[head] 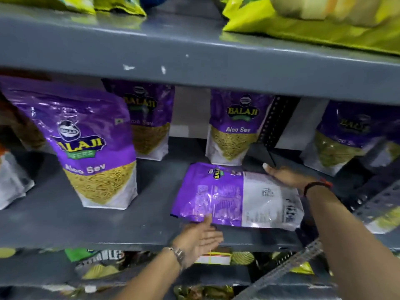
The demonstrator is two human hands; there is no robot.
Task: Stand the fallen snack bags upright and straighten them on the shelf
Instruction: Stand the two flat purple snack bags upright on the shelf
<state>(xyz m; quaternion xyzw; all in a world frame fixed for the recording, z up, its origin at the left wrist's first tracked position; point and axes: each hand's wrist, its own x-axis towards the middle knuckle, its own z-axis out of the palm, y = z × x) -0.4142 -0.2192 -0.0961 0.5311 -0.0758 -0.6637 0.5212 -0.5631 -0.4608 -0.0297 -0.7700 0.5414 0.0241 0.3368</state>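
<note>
A purple and white Aloo Sev bag (236, 195) lies flat, back side up, on the grey middle shelf (86, 226), its top pointing left. My left hand (200, 236) is open, palm up, at the shelf's front edge, with the thumb touching the bag's near edge. My right hand (287, 175) rests flat on the bag's far right side, fingers stretched out. A large Aloo Sev bag (91, 152) stands upright to the left. Two more stand at the back (149, 124) (234, 128), and another at the right (339, 137).
The upper shelf (194, 61) overhangs close above and carries yellow-green bags (313, 24). A perforated black upright (272, 124) stands behind the fallen bag. A slotted grey bar (298, 260) crosses the lower right. Other snack packs (101, 263) fill the lower shelf. White bags sit at far left (10, 180).
</note>
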